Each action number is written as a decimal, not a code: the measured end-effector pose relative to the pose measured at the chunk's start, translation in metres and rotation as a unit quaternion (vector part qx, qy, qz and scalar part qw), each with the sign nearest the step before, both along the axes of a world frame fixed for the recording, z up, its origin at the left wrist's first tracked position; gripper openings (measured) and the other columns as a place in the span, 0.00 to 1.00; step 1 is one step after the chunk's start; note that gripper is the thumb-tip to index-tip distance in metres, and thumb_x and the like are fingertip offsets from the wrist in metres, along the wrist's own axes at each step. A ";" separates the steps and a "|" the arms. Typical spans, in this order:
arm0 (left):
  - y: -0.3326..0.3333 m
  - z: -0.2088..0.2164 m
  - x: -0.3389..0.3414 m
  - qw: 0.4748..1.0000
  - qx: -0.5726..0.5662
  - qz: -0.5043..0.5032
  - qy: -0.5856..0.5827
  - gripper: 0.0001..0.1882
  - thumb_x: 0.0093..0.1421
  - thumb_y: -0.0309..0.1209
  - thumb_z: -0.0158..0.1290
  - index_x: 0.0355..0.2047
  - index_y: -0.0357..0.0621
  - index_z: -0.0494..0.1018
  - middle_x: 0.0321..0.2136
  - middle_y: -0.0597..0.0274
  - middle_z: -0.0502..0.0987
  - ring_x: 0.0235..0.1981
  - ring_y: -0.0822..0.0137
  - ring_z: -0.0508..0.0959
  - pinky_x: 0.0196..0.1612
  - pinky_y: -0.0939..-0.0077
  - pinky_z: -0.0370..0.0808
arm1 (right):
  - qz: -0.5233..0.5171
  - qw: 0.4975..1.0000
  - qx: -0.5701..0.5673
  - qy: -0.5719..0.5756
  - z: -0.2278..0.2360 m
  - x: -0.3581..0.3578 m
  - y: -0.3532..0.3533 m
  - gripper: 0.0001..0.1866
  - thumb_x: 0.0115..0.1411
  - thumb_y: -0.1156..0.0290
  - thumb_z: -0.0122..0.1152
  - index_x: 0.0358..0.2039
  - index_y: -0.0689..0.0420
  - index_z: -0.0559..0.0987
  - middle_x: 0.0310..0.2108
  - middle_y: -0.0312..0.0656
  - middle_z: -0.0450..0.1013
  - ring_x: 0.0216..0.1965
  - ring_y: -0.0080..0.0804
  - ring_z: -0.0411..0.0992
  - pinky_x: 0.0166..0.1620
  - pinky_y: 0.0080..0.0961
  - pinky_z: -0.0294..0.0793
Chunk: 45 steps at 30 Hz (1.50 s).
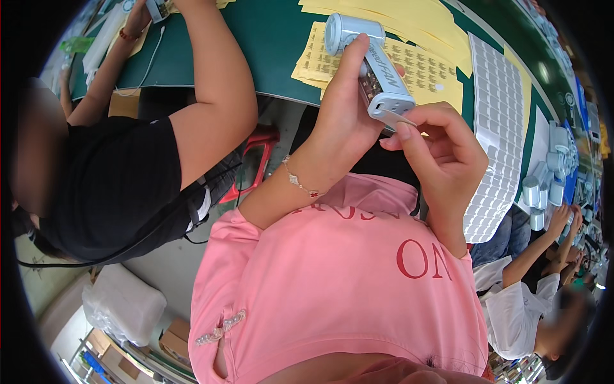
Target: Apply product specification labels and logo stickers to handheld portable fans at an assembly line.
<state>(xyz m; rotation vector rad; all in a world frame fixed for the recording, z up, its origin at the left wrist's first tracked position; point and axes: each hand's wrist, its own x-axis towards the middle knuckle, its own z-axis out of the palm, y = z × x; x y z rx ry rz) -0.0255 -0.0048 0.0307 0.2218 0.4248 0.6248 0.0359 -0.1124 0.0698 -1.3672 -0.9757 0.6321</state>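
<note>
- Head view: my left hand [350, 110] grips the pale-blue fan [385, 78], long axis slanting near-right to its base.
- My right hand [451, 139], nearer that base, pinches a translucent strip [391, 119] there.

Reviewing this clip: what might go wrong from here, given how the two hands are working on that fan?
The right hand pinches a thin pale strip by its end, against the fan's base; it might go on crooked or tear.

The left hand alone seems to support the light-blue fan, so a slip could drop it.

The grey-white sheet reaches close to the right forearm, which might nudge it.
</note>
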 end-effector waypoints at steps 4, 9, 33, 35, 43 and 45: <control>0.000 0.001 -0.001 1.000 -0.004 -0.001 -0.001 0.21 0.58 0.46 0.47 0.36 0.37 0.65 0.28 0.56 0.70 0.28 0.66 0.70 0.32 0.77 0.71 | 0.000 1.000 -0.003 0.001 0.000 -0.001 0.000 0.06 0.50 0.87 0.55 0.30 0.69 0.73 0.31 0.41 0.69 0.29 0.25 0.74 0.33 0.13 0.77; -0.001 0.000 -0.001 1.000 -0.010 0.001 -0.010 0.22 0.58 0.45 0.47 0.37 0.36 0.64 0.28 0.56 0.70 0.29 0.66 0.69 0.31 0.77 0.70 | -0.003 1.000 -0.001 0.002 -0.001 -0.002 0.001 0.06 0.50 0.88 0.55 0.30 0.69 0.73 0.31 0.41 0.69 0.30 0.24 0.73 0.33 0.13 0.77; -0.006 0.003 -0.004 1.000 -0.016 0.015 0.019 0.22 0.58 0.46 0.46 0.37 0.35 0.64 0.29 0.56 0.70 0.30 0.64 0.70 0.32 0.76 0.70 | -0.014 1.000 0.001 -0.011 -0.003 -0.003 0.002 0.05 0.50 0.87 0.55 0.29 0.68 0.71 0.29 0.40 0.71 0.28 0.22 0.74 0.30 0.12 0.76; -0.005 0.000 -0.004 1.000 -0.018 0.006 0.001 0.22 0.58 0.46 0.46 0.37 0.36 0.64 0.28 0.56 0.69 0.30 0.64 0.69 0.32 0.76 0.70 | -0.014 1.000 0.005 -0.019 -0.004 -0.003 0.002 0.05 0.50 0.87 0.55 0.28 0.68 0.71 0.28 0.40 0.71 0.28 0.22 0.74 0.30 0.11 0.75; -0.006 0.001 -0.004 1.000 -0.011 0.014 0.002 0.22 0.58 0.46 0.46 0.36 0.36 0.64 0.29 0.55 0.69 0.31 0.65 0.69 0.32 0.76 0.70 | -0.008 1.000 0.008 -0.021 -0.005 -0.002 0.002 0.05 0.50 0.87 0.55 0.28 0.68 0.71 0.29 0.40 0.71 0.28 0.22 0.74 0.30 0.12 0.76; -0.006 0.000 -0.004 1.000 -0.007 0.012 -0.001 0.22 0.58 0.46 0.46 0.36 0.36 0.64 0.29 0.55 0.69 0.31 0.65 0.69 0.33 0.76 0.70 | -0.014 1.000 0.005 -0.020 -0.005 -0.003 0.003 0.05 0.50 0.87 0.55 0.28 0.68 0.71 0.29 0.40 0.70 0.28 0.22 0.74 0.30 0.12 0.76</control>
